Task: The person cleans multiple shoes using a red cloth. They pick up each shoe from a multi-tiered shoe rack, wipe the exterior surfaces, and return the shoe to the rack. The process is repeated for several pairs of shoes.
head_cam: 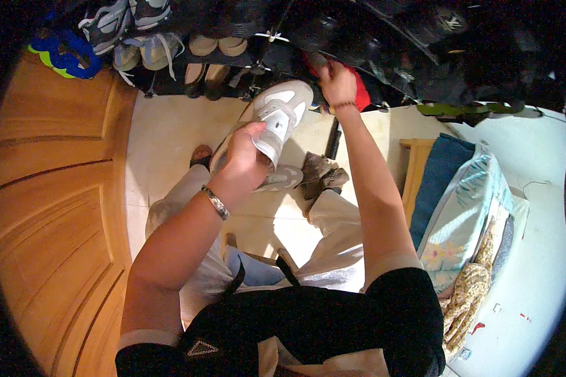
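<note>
A white and beige sneaker [298,96] hangs in front of me, toe pointing away to the upper right. My left hand [245,158] grips it at the tongue and ankle opening, thumb on top. Below it, a similar pale sneaker [287,178] shows on the tiled floor, partly hidden by that hand. My right hand [338,85] reaches into the dark shoe rack [283,59], its fingers curled beside a red item [362,92]. Whether that red item is a shoe or cloth is unclear, and I cannot tell if the fingers hold it.
Several sneakers [158,49] and flats [217,45] fill the rack's left side; a blue shoe [68,52] juts out there. Brown shoes [320,174] lie on the floor. A wooden door [52,188] stands left. Folded bedding [467,207] is at right, by a white wall.
</note>
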Demonstrator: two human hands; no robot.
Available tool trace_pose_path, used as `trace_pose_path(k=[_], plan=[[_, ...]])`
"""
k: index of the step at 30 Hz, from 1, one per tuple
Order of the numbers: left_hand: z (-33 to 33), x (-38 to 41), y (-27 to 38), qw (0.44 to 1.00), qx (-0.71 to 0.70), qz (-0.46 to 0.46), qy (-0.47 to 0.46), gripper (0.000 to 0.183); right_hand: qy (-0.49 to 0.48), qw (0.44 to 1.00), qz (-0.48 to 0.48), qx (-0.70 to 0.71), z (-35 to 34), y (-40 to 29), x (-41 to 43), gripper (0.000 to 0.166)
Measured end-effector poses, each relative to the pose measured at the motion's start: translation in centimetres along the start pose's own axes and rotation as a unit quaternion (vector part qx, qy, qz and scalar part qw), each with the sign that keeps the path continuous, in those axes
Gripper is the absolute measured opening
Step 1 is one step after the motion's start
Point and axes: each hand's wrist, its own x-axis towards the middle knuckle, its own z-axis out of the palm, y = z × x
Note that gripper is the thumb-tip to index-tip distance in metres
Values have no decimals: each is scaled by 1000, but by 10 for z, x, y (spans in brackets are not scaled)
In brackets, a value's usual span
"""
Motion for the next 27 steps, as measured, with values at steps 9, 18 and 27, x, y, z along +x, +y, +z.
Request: trace_pose_path(k=[9,18,27], plan=[[6,-2,-20,1000,5,-7,15,33,61,922,161,346,-190,35,-192,29],[0,18,-34,999,22,-27,-6,38,162,884,162,408,-208,46,-205,30],[10,12,-34,999,44,-20,7,42,88,634,339,689,-156,69,-168,11]])
